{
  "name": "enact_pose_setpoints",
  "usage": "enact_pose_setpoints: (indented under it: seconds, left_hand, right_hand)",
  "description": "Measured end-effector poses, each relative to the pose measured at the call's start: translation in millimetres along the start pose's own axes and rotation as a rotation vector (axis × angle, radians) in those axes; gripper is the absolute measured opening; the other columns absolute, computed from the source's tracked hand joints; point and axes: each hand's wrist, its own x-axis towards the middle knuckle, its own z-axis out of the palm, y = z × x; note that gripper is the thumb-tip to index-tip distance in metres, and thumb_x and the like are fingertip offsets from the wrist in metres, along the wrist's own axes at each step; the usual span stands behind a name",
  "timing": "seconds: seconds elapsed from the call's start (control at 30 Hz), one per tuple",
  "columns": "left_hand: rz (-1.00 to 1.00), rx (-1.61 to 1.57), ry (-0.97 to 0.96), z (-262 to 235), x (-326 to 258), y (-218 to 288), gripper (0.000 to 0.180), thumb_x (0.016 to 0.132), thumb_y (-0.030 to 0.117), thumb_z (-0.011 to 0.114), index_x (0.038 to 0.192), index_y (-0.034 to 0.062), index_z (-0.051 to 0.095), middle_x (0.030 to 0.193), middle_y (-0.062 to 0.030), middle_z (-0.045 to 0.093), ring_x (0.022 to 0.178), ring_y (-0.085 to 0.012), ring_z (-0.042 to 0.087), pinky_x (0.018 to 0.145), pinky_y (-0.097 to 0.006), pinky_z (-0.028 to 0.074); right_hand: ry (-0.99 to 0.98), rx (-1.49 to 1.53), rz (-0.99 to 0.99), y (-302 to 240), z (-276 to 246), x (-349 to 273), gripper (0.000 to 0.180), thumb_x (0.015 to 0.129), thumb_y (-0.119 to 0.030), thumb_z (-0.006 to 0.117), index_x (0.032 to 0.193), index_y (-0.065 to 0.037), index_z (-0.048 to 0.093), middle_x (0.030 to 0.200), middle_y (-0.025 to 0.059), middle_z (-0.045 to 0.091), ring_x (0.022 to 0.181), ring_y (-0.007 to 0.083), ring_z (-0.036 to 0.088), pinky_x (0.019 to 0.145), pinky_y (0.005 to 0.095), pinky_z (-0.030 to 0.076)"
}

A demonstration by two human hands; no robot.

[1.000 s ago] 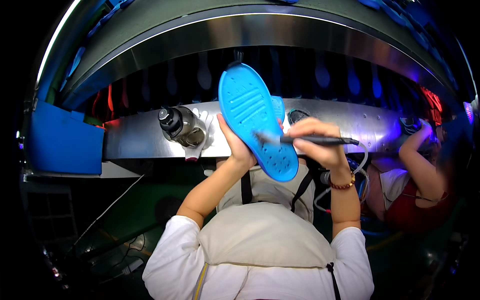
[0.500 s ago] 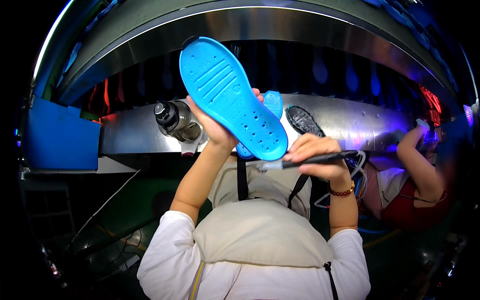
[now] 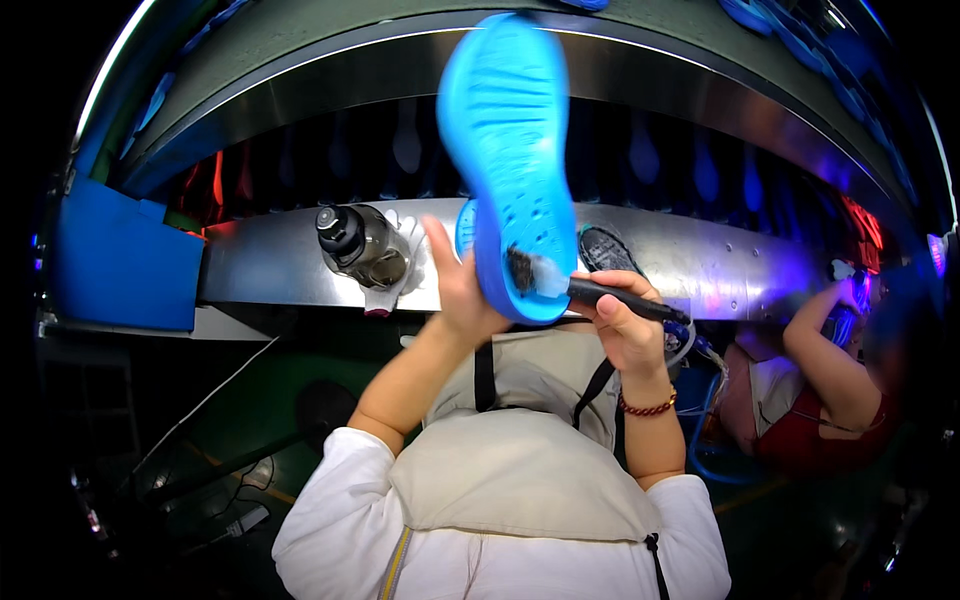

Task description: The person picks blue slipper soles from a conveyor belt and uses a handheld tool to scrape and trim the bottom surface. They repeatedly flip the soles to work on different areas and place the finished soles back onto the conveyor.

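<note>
Left hand [image 3: 462,300] grip clamped on blue rubber shoe sole [image 3: 510,150]; right hand [image 3: 622,325] grip closed around black-handled brush [image 3: 570,285] at the heel. Steady strokes suit best.

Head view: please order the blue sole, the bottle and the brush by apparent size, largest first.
1. Blue sole, clearly the largest; it is raised toward the camera, so it may look bigger than it is.
2. Bottle.
3. Brush, long but thin; its rank against the bottle is unsure.
</note>
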Motion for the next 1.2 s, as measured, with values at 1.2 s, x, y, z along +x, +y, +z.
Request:
enact_pose_setpoints:
  seconds: [1.2]
  left_hand:
    - [-0.741, 0.520, 0.073, -26.9, -12.1, 66.9, 0.071, 0.078, 0.050, 0.052, 0.123, -0.0047, 0.045, 0.109, -0.0238, 0.056, 0.090, -0.0282, 0.060, 0.078, -0.036, 0.050]
  right_hand:
    - [-0.407, -0.924, -0.190, -69.7, -20.4, -4.8, 0.024, 0.068, 0.006, 0.069, 0.092, 0.000, 0.065, 0.097, 0.0158, 0.065, 0.093, 0.0258, 0.064, 0.082, 0.0327, 0.050]
